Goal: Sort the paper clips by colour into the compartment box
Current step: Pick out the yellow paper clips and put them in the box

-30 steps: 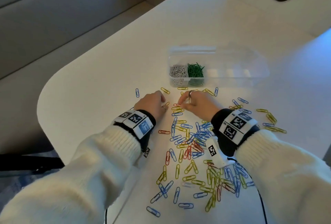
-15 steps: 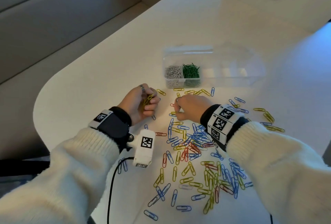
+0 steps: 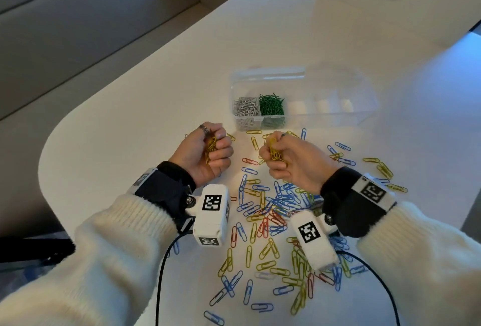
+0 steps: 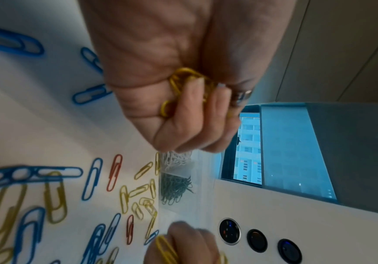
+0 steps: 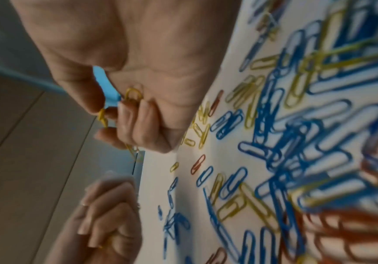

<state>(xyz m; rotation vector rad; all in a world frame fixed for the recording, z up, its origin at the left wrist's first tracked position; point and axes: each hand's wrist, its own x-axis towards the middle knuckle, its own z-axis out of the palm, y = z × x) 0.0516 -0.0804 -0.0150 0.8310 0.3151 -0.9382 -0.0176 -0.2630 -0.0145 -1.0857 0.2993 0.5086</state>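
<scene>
Both hands are raised a little above the desk [image 3: 145, 96], palms turned inward, each closed round a bunch of yellow clips. The left hand [image 3: 205, 153] has its fingers curled tight over its bunch [image 3: 210, 149], so its grip is narrow and full; a ring sits on one finger. In the left wrist view the yellow loops [image 4: 183, 84] poke out between the palm and the folded fingertips [image 4: 194, 100]. The right hand [image 3: 291, 161] holds its own bunch [image 3: 273, 150] near the fingertips, thumb pressing the clips against the bent fingers; the right wrist view shows the wire [image 5: 103, 116] pinched there, with more loops [image 5: 133, 94] tucked against the palm.

The box [image 3: 302, 99] stands on the desk just beyond the hands, clear-walled, its lid open behind it. Its left end compartment holds white clips [image 3: 244, 109] and the next one holds green clips [image 3: 272, 105]; the compartments to the right look bare, though the clear plastic makes that hard to judge.

Loose clips [image 3: 273, 211] in blue, yellow and red lie scattered across the desk between and below the wrists, thickest in a tangled heap just under the right hand. A few more yellow ones [image 3: 385, 169] lie apart to the right.
</scene>
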